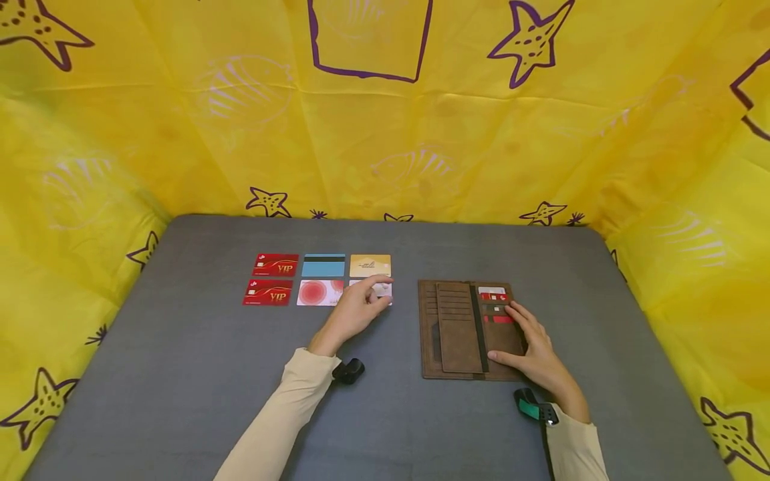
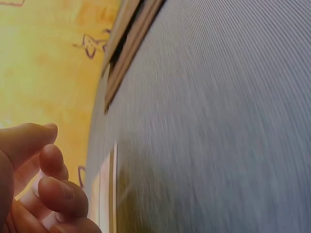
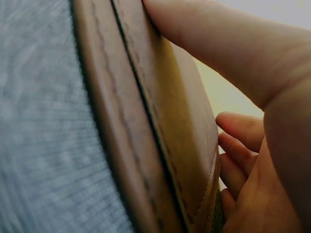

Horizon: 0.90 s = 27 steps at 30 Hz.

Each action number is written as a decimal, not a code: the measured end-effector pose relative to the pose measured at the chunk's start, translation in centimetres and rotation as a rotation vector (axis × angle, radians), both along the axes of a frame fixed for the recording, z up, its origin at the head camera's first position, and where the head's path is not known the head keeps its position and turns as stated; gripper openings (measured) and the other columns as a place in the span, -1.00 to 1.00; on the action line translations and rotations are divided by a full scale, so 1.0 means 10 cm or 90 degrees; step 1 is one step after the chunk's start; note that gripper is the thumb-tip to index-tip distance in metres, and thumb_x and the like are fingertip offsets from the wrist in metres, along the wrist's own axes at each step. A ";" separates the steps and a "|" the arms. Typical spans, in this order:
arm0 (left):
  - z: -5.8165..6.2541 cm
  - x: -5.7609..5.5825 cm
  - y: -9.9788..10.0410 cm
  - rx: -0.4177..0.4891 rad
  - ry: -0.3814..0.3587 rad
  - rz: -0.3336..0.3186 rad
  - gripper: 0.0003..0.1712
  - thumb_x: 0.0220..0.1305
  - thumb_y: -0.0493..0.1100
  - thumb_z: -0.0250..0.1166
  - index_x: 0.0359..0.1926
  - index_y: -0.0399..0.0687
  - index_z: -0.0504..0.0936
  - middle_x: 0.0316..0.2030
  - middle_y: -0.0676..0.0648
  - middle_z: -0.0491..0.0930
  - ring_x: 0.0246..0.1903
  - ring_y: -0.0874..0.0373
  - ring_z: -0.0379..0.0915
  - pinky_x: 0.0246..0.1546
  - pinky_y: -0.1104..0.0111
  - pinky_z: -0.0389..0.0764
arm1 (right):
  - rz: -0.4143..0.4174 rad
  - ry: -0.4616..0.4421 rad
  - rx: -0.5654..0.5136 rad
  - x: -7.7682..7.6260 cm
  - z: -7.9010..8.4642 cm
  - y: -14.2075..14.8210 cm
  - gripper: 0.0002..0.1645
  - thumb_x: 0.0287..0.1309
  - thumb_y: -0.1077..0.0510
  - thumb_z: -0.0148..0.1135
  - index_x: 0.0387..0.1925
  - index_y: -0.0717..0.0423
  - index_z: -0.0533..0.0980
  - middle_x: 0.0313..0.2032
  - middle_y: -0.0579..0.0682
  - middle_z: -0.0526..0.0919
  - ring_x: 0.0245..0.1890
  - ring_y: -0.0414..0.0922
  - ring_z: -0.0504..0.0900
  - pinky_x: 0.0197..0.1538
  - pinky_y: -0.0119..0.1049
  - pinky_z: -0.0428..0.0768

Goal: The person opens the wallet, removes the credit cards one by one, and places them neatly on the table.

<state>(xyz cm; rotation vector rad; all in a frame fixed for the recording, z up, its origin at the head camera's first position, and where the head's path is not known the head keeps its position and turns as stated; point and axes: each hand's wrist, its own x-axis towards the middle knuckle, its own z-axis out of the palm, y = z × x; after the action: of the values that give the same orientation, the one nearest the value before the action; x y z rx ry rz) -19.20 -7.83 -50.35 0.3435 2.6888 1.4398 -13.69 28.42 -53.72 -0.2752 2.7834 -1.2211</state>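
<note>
My left hand (image 1: 355, 308) hovers by the lower right card, a pale card (image 1: 385, 288) partly hidden under it. Its index finger and thumb are bent and apart, and nothing shows between them. Beside it lie a white card with pink circles (image 1: 314, 292) and, above, a gold card (image 1: 369, 263). An opened brown wallet (image 1: 460, 341) lies flat to the right, with several cards (image 1: 494, 297) in its right-side slots. My right hand (image 1: 538, 357) rests on the wallet's right side, thumb on the inner face near the black strip and fingers spread along the outer edge.
Two red VIP cards (image 1: 275, 265) lie at the left of the card rows, with a blue card (image 1: 323, 265) between the upper one and the gold card. Everything lies on a grey table (image 1: 180, 374). A yellow patterned cloth (image 1: 337, 153) rises around the far side and both sides.
</note>
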 end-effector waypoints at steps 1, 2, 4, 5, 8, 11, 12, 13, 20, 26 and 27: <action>0.01 0.00 0.05 -0.001 0.002 -0.006 -0.59 0.27 -0.18 0.35 0.15 -0.07 0.60 -0.66 0.02 0.40 -0.64 0.24 0.27 -0.50 0.42 0.29 | -0.003 -0.001 0.002 0.00 0.00 0.00 0.17 -0.09 0.04 0.56 0.47 0.24 0.13 0.52 0.24 0.00 0.41 0.40 -0.03 0.24 0.46 -0.07; 0.02 0.00 0.09 -0.003 0.004 -0.013 -0.59 0.27 -0.18 0.35 0.15 -0.07 0.60 -0.66 0.02 0.41 -0.63 0.24 0.27 -0.49 0.42 0.29 | -0.006 -0.002 0.003 0.00 0.00 0.00 0.18 -0.09 0.03 0.57 0.47 0.25 0.12 0.52 0.24 -0.01 0.41 0.39 -0.03 0.25 0.45 -0.07; 0.02 -0.01 0.18 -0.008 0.003 -0.023 -0.59 0.29 -0.16 0.35 0.16 -0.06 0.60 -0.66 0.04 0.41 -0.63 0.26 0.27 -0.47 0.42 0.31 | -0.010 -0.004 0.008 0.00 0.01 0.00 0.22 -0.11 0.02 0.57 0.48 0.27 0.10 0.52 0.24 -0.03 0.42 0.39 -0.04 0.26 0.43 -0.08; 0.02 -0.01 0.22 -0.011 0.005 -0.028 -0.59 0.30 -0.16 0.34 0.16 -0.05 0.60 -0.65 0.04 0.42 -0.63 0.27 0.28 -0.46 0.42 0.32 | -0.013 -0.006 0.009 -0.01 0.01 -0.01 0.23 -0.11 0.01 0.58 0.49 0.27 0.09 0.53 0.24 -0.03 0.42 0.38 -0.05 0.27 0.42 -0.08; 0.01 -0.02 0.34 -0.012 0.004 -0.043 -0.59 0.31 -0.15 0.34 0.16 -0.04 0.60 -0.65 0.05 0.44 -0.64 0.28 0.29 -0.45 0.43 0.33 | -0.017 -0.012 0.011 -0.01 0.02 -0.01 0.27 -0.13 0.00 0.59 0.49 0.30 0.06 0.53 0.24 -0.05 0.43 0.37 -0.06 0.28 0.40 -0.09; 0.01 -0.01 0.46 -0.008 0.002 -0.061 -0.60 0.32 -0.15 0.33 0.16 -0.05 0.60 -0.65 0.05 0.45 -0.64 0.29 0.28 -0.48 0.45 0.32 | -0.020 -0.014 0.008 -0.01 0.03 -0.01 0.27 -0.14 0.00 0.59 0.49 0.30 0.07 0.52 0.24 -0.03 0.43 0.37 -0.06 0.28 0.39 -0.09; 0.01 -0.01 0.50 -0.006 0.001 -0.069 -0.60 0.32 -0.16 0.32 0.17 -0.06 0.60 -0.65 0.05 0.45 -0.65 0.29 0.28 -0.50 0.45 0.31 | -0.021 -0.013 0.007 -0.01 0.03 -0.01 0.27 -0.14 0.00 0.59 0.49 0.29 0.07 0.52 0.24 -0.03 0.43 0.37 -0.05 0.28 0.39 -0.09; 0.01 -0.01 0.54 -0.007 -0.001 -0.077 -0.60 0.33 -0.16 0.32 0.17 -0.06 0.60 -0.64 0.06 0.44 -0.65 0.29 0.27 -0.51 0.46 0.30 | -0.021 -0.011 0.006 -0.01 0.02 -0.01 0.26 -0.13 0.00 0.59 0.49 0.29 0.08 0.52 0.24 -0.02 0.43 0.37 -0.05 0.28 0.40 -0.09; 0.01 0.02 0.76 -0.011 -0.021 -0.118 -0.61 0.35 -0.16 0.29 0.18 -0.04 0.59 -0.64 0.06 0.45 -0.67 0.30 0.27 -0.56 0.48 0.29 | -0.019 -0.001 -0.005 0.00 -0.01 0.01 0.13 -0.04 0.02 0.53 0.46 0.28 0.15 0.49 0.25 0.06 0.41 0.35 -0.02 0.25 0.41 -0.04; 0.03 0.06 0.91 -0.029 -0.037 -0.139 -0.60 0.34 -0.14 0.30 0.18 -0.05 0.59 -0.63 0.08 0.46 -0.68 0.32 0.29 -0.55 0.48 0.31 | -0.029 -0.014 -0.016 0.02 -0.02 0.01 0.09 -0.05 0.03 0.54 0.45 0.23 0.19 0.48 0.23 0.10 0.40 0.32 0.00 0.23 0.42 0.02; 0.03 0.06 0.94 -0.031 -0.039 -0.142 -0.60 0.34 -0.15 0.31 0.18 -0.05 0.59 -0.63 0.09 0.45 -0.67 0.33 0.29 -0.55 0.49 0.31 | -0.031 -0.012 -0.017 0.01 -0.02 0.01 0.10 -0.05 0.03 0.55 0.44 0.24 0.20 0.48 0.23 0.10 0.40 0.33 0.00 0.23 0.42 0.02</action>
<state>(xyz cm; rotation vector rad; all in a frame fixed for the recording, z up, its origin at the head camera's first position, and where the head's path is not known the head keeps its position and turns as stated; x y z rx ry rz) -18.63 1.52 -50.04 0.5654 2.5376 1.2985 -13.55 28.55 -53.94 -0.1987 2.7747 -1.2656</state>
